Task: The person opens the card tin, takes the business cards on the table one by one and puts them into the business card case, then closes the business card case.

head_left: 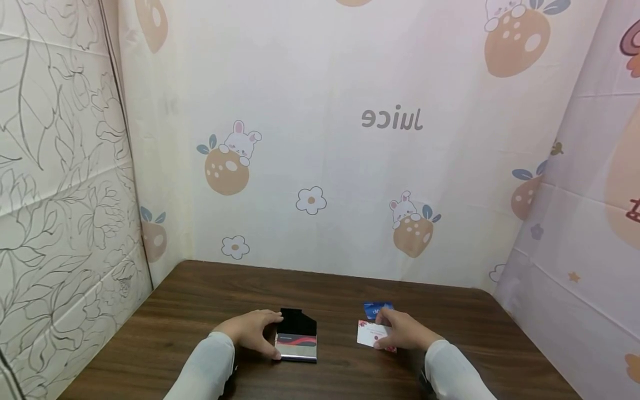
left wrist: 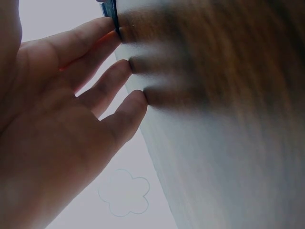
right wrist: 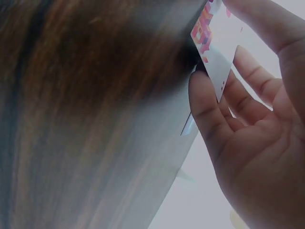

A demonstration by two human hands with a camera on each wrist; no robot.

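A card case [head_left: 296,350] lies unfolded on the table, its black lid [head_left: 298,321] tipped back away from the person. Inside it a dark card with a red band [head_left: 300,339] shows. My left hand [head_left: 252,331] holds the case by its left side, thumb at the near corner and a finger by the lid. The left wrist view shows other fingertips [left wrist: 139,98] resting on the table. My right hand [head_left: 406,330] pinches a white card with red patterned corners [head_left: 370,333], tilted up in the right wrist view. Just behind it lies a blue card [head_left: 375,309], partly covered by the fingers.
The dark wooden table [head_left: 210,289] reaches back to a printed curtain [head_left: 320,139] with fruit and rabbit drawings. A line-drawn flower sheet [head_left: 65,166] hangs at the left, and another printed sheet [head_left: 575,222] at the right.
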